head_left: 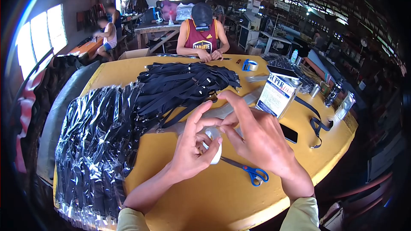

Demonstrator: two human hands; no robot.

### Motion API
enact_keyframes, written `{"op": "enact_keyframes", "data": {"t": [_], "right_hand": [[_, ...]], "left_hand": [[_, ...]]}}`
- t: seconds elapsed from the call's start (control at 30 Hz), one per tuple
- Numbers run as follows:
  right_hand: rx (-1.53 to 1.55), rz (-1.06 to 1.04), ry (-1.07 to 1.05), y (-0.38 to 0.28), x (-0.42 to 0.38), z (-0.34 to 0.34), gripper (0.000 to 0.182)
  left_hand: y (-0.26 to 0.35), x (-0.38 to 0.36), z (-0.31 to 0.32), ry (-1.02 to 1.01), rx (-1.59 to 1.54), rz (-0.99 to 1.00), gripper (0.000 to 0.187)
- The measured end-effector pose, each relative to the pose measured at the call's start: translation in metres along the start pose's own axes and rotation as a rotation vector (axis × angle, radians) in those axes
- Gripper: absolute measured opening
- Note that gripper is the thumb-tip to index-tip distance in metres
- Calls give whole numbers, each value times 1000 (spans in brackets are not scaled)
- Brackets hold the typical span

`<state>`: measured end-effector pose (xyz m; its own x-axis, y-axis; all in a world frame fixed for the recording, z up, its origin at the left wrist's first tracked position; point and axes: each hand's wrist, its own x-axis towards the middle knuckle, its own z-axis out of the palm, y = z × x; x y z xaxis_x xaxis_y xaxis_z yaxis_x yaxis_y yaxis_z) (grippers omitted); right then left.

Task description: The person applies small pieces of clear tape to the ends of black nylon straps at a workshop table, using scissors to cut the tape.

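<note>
In the head view, my left hand is curled around a small roll of clear tape with a white rim. My right hand reaches over from the right, its thumb and index fingertips pinched together by the top of the roll. A thin piece of tape seems to be between those fingertips, though it is hard to make out. Below the hands lie scissors with blue handles, their blades partly hidden behind the roll. Clear plastic sleeves lie on the table beyond my hands.
Black straps are heaped on the yellow table, beside plastic-wrapped straps. A tin can carries a phone; another phone lies nearby. A loose strap is at right. Opposite sits a person; blue tape is near.
</note>
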<state>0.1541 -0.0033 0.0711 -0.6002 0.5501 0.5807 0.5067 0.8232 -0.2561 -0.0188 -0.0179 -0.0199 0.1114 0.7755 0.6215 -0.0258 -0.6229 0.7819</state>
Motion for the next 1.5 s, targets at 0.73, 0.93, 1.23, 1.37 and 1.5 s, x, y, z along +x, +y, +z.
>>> {"op": "enact_keyframes", "data": {"t": [0.73,0.93,1.23,1.37,1.5], "right_hand": [[-212,188,-130,0,18,-9,75],[91,264,30,23,5,-5,67],[17,744,-280,89,-162,41,33],[-72,729,-338,88,-198,55,32],[-162,569,-290,83,-201,57,32]], "left_hand": [[11,1,3,-24,-141,-161,96],[0,2,-1,-18,-191,-57,89],[12,4,-13,-12,-167,105,85],[8,7,-11,23,-81,245,86],[14,7,-12,-10,-97,222,88]]}}
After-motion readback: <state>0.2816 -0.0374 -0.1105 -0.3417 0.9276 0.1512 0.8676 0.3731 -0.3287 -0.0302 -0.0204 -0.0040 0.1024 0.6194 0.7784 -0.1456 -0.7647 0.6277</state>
